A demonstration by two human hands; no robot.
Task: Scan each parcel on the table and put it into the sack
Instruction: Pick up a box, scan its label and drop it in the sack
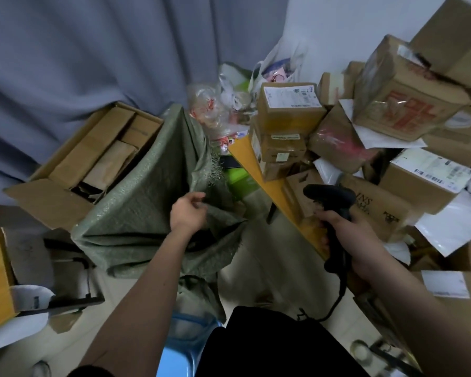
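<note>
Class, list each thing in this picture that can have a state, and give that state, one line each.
Green sack: mouth open, upright.
Left hand: at the sack's rim, fingers loosely curled.
Right hand: grips the scanner.
Scanner: held, pointing at the parcels.
Parcels: sealed, stacked on the table.
Big carton: flaps open.

Soft grey-blue curtain (pixel 74 50) hanging in big folds across the back. White wall (pixel 351 25) beside it on the right. Pale floor (pixel 259 257) below. Open cardboard box (pixel 65 170) standing on the left near the curtain. Blue plastic stool (pixel 181 346) down low. Dim, even light all around.
</note>
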